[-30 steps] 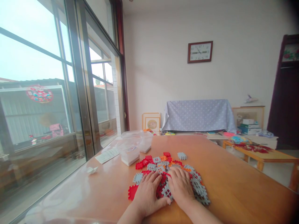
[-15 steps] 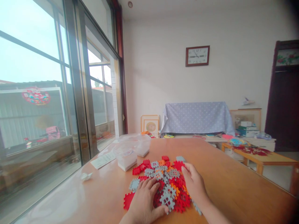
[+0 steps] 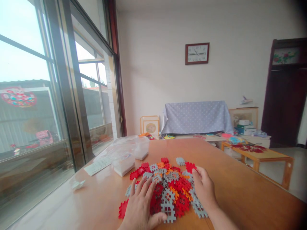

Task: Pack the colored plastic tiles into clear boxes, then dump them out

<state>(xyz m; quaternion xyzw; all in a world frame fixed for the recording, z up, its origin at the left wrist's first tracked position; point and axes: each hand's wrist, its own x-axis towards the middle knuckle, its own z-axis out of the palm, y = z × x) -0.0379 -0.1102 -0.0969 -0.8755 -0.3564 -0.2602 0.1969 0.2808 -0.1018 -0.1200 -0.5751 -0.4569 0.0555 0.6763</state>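
Note:
Red, grey and orange interlocking plastic building tiles [image 3: 181, 204] lie heaped on the wooden table before me. My left hand [image 3: 142, 199] rests on the near left of the heap, fingers spread, its thumb touching a grey window-shaped tile [image 3: 168, 212]. At the heap's right side, my right hand [image 3: 204, 185] pinches a red tile [image 3: 190, 167] between thumb and fingers. Just beyond that red tile sits a light grey tile [image 3: 180, 161]. Several grey tiles [image 3: 198, 206] lie beside my right wrist. My left palm covers part of the pile.
Clear plastic bags and a white box [image 3: 124, 165] stand at the table's back left, by a printed sheet [image 3: 98, 165]. A crumpled scrap [image 3: 78, 184] lies at left. Large windows [image 3: 59, 95] run along the left side. A low wooden table [image 3: 261, 156] stands at right.
My right hand has drawn the red tile rightward, away from the light grey tile, which now lies apart. My left hand's fingers have spread wider. The whole view has shifted slightly to the right.

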